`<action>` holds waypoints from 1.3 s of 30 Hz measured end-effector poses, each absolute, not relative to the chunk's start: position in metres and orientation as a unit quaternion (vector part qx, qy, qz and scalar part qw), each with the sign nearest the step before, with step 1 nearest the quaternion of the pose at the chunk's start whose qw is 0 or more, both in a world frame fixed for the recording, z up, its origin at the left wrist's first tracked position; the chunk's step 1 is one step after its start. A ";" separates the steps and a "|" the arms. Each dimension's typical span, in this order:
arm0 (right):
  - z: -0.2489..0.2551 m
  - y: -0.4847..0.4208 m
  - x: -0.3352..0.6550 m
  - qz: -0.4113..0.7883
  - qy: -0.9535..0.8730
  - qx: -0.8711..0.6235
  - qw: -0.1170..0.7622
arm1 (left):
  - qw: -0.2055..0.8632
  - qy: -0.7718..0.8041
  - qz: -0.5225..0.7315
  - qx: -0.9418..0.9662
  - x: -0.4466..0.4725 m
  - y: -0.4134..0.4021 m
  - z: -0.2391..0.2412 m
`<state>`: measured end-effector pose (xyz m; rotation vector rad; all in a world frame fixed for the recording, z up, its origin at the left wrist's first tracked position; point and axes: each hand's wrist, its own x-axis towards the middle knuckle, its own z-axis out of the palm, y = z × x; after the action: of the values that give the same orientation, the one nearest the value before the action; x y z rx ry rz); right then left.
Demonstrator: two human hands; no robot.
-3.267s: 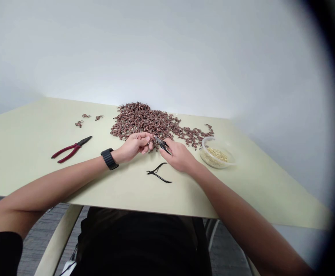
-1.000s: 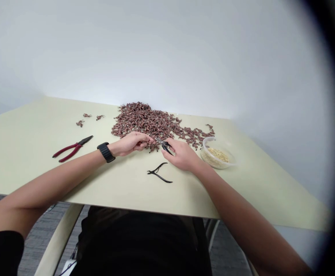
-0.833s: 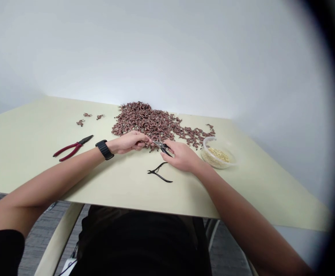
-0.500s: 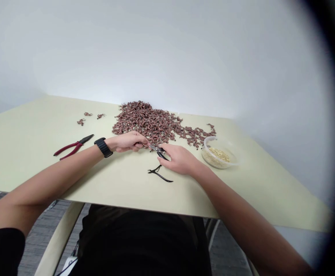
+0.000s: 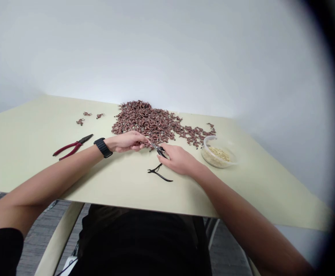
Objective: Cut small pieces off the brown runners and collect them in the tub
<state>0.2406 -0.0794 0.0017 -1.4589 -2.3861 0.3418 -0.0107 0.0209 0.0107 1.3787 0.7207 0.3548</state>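
Note:
My right hand (image 5: 180,159) is wrapped round small pliers (image 5: 160,151) with dark handles and thin metal jaws that point left. The jaw tips meet the fingertips of my left hand (image 5: 129,142), which are pinched together. What the left fingers hold is too small and too covered to make out. Just behind both hands spreads a heap of small reddish-brown figure-like pieces (image 5: 147,120). Below the right hand, black nippers (image 5: 160,174) lie on the table.
Red-handled pliers (image 5: 74,146) rest on the table (image 5: 121,184) to the left, with a few loose brown pieces (image 5: 80,122) beyond them. A clear round tub (image 5: 210,158) holding small gold-coloured bits stands to the right. A white wall (image 5: 155,50) rises behind the table.
The pliers' jaws have shifted slightly at the left fingertips, and the left fingers have moved a little. Both hands stay in nearly the same place; the other things lie as before.

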 end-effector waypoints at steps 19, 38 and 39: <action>-0.008 -0.076 0.219 0.419 -0.669 -0.517 0.330 | 0.422 0.292 0.415 0.751 0.024 -0.014 -0.027; -0.006 -0.065 0.245 0.151 -0.776 -0.537 0.296 | 0.598 0.258 0.345 0.676 0.015 -0.006 -0.005; -0.005 -0.065 0.246 0.138 -0.783 -0.533 0.289 | 0.616 0.252 0.340 0.664 0.014 -0.006 -0.005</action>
<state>0.2458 -0.0654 -0.0055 -1.4237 -2.0910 0.3676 0.0143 -0.0057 -0.0049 1.5299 0.5807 0.7829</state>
